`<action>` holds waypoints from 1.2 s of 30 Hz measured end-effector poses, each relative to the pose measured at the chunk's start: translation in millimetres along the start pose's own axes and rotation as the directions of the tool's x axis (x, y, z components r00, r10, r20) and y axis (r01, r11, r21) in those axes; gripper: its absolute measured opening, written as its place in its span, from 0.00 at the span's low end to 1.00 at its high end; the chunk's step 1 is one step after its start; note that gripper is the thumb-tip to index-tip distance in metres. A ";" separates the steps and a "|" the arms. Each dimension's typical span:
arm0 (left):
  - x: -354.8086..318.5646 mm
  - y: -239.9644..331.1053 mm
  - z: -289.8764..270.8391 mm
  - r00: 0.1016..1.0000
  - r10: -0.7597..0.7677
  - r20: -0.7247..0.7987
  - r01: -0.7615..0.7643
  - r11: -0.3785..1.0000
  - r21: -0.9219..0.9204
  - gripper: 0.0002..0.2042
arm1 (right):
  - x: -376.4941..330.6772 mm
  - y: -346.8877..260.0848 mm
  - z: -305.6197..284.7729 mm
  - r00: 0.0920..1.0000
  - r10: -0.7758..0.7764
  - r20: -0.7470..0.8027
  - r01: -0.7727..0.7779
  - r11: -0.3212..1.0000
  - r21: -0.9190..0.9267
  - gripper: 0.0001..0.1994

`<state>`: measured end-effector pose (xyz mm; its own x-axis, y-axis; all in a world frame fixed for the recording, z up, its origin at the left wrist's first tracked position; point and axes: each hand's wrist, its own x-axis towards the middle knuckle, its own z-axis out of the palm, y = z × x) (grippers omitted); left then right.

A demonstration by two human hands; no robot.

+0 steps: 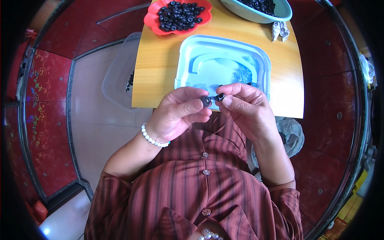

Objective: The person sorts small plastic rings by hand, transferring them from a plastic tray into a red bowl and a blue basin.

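Observation:
My left hand pinches a small black round cap-like part between thumb and fingers. In my right hand, thumb and fingertips close on a second small black part. The two pieces are held close together, over the near rim of a light-blue plastic tray; whether they touch is hard to tell. Inside the tray lie clear bluish bits, and a few dark pieces show just behind my right fingers.
The tray stands on a wooden table. Behind it are a red flower-shaped dish and a pale-blue basin, both holding many black parts. A crumpled whitish cloth lies at right. On the floor are a clear bin and a plastic bag.

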<state>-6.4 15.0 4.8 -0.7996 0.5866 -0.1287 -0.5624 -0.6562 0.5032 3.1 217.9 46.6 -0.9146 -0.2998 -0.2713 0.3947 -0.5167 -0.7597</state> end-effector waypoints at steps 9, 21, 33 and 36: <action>-0.6 2.8 4.7 0.999 0.031 -0.025 -0.030 0.998 0.049 0.12 | -2.1 -2.6 5.3 0.999 -0.039 -0.025 0.037 0.994 -0.106 0.09; -3.3 5.4 8.5 0.998 0.010 -0.068 -0.002 0.994 0.108 0.11 | -8.4 -5.7 12.7 0.973 -0.224 0.057 0.228 0.888 -0.399 0.08; -8.4 5.8 9.7 0.990 0.055 -0.132 -0.007 0.940 0.340 0.11 | -18.1 -5.2 19.6 0.984 -0.178 0.028 0.177 0.922 -0.345 0.08; -8.9 5.4 17.1 0.983 0.116 -0.145 -0.045 0.907 0.420 0.10 | -17.9 -2.4 15.2 0.968 -0.242 0.069 0.247 0.858 -0.450 0.08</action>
<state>1.3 14.3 23.3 -0.8817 0.4310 -0.1920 -0.3851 -0.4224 0.8205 19.8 212.4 62.3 -0.9747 -0.2204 -0.0377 0.0734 -0.1561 -0.9850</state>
